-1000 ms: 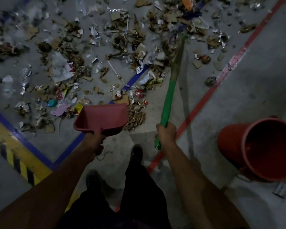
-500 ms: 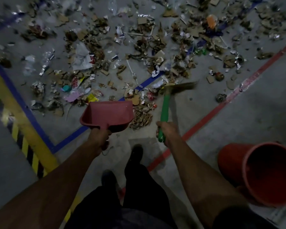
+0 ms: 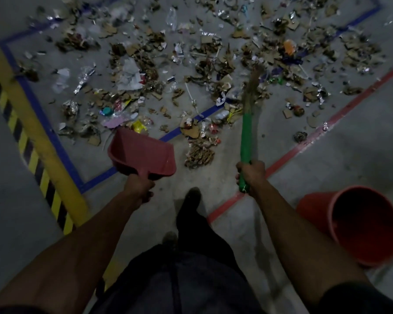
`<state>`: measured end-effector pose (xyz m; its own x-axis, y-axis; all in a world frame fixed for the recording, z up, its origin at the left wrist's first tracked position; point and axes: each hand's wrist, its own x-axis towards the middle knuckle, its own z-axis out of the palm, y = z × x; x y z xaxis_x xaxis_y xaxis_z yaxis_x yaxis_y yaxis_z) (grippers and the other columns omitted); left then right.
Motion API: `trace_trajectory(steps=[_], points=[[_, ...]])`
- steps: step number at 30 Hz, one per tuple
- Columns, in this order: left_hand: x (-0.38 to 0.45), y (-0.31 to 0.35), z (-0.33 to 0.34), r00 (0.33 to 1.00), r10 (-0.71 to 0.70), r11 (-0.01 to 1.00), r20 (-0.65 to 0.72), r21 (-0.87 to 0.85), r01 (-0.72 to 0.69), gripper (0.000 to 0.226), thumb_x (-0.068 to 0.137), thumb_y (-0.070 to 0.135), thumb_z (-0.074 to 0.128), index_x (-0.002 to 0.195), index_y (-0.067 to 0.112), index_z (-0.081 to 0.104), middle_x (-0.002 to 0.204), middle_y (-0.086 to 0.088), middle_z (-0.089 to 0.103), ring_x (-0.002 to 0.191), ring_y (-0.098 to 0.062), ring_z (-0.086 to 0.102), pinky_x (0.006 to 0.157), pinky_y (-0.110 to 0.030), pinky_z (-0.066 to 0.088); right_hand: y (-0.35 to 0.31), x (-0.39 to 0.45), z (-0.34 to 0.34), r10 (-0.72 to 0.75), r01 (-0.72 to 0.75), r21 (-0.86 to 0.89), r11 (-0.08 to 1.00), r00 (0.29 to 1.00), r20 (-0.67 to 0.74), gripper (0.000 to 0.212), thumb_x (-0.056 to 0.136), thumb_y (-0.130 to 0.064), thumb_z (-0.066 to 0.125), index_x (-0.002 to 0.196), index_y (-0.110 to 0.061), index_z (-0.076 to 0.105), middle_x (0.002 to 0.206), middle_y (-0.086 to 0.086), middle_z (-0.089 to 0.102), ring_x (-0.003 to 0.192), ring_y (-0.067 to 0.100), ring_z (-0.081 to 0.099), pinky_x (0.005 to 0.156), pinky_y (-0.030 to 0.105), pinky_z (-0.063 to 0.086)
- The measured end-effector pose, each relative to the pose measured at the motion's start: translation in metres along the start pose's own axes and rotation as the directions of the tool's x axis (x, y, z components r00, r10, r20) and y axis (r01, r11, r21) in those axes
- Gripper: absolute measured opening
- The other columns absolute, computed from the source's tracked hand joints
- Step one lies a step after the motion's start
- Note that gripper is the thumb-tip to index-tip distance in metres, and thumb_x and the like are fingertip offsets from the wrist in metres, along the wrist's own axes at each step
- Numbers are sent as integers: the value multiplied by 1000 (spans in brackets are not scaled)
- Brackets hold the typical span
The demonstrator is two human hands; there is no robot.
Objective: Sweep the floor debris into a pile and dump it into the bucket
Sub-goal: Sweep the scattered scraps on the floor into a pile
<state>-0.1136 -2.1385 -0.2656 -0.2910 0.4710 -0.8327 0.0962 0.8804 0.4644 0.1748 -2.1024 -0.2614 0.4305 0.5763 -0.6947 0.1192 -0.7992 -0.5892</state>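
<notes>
Debris (image 3: 191,71) of cardboard scraps, foil, paper and wrappers lies scattered over the grey floor ahead. My left hand (image 3: 138,186) grips the handle of a pink dustpan (image 3: 143,155), held above the floor with its mouth toward the litter. My right hand (image 3: 251,174) grips the green handle of a broom (image 3: 246,134); its straw head (image 3: 252,87) points away from me over the debris. An orange bucket (image 3: 340,209) lies tilted at my lower right with its open mouth facing me, apart from both hands.
A blue tape line (image 3: 55,141) outlines the littered area. A red tape line (image 3: 304,146) runs diagonally on the right. A yellow strip with black hazard stripes (image 3: 32,141) crosses the left. My dark trousers and shoes (image 3: 191,198) are in the bottom centre.
The broom head has swung from lying sideways near the blue line to pointing forward over the debris. My view has shifted, so the bucket sits lower right. The dustpan stays in my left hand.
</notes>
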Motion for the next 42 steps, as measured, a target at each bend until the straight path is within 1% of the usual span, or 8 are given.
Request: trace_trajectory(steps=[5,12,15,17,21,31,34,42], points=[[-22,-42,-23,1000,-5,1000,-4,19,5,9,96,9,47,94,0,47,66,-10,41,48,-19,34,31,-9,26,37,-62,-19,-51,76,-197,978,990,132,23,86,-4,60,106,9,59,72,14,56,52,21,53,41,24,45],[-46,-85,-32,999,-35,997,32,65,33,10,94,2,47,101,2,41,65,-8,38,48,-18,34,31,-12,26,92,-110,-42,-48,172,-367,914,945,323,22,83,-2,64,100,11,61,73,19,57,49,23,51,45,28,43],[-57,-94,-31,998,-56,997,39,56,54,8,92,-1,47,87,3,42,63,-8,38,47,-17,35,33,-14,27,106,-117,-44,-6,193,-442,876,921,390,22,84,-1,64,102,11,60,74,20,57,47,23,51,42,27,41],[-62,-97,-25,998,-59,997,33,49,58,23,92,1,47,72,6,38,60,-7,36,44,-17,33,33,-14,26,112,-113,-45,37,206,-496,844,899,435,24,83,-1,65,103,10,61,72,18,58,46,22,51,42,26,41],[-64,-96,-3,998,-67,997,-5,32,67,29,91,0,48,66,8,38,56,-6,36,42,-17,33,32,-14,25,108,-84,-49,123,225,-581,782,859,498,26,82,-2,67,105,7,59,72,16,57,44,20,54,39,22,42],[-40,-39,105,977,-200,978,-73,-68,195,22,89,-1,49,72,9,41,59,-7,37,42,-16,35,33,-17,26,57,95,-108,156,112,-596,795,911,380,28,69,-7,73,88,12,66,73,24,63,62,30,62,57,37,49],[-37,-9,138,974,-212,969,-80,-147,199,21,93,6,48,74,9,40,58,-6,36,32,-11,33,34,-15,24,21,150,-122,118,117,-564,818,925,362,30,68,-9,74,86,14,64,76,26,63,65,32,62,54,36,48],[-22,60,194,972,-206,957,-110,-230,177,14,91,5,52,78,7,49,63,-6,46,47,-15,40,33,-17,30,-76,246,-137,15,80,-368,926,969,247,18,80,-2,69,92,11,63,65,15,58,48,24,54,42,26,45]])
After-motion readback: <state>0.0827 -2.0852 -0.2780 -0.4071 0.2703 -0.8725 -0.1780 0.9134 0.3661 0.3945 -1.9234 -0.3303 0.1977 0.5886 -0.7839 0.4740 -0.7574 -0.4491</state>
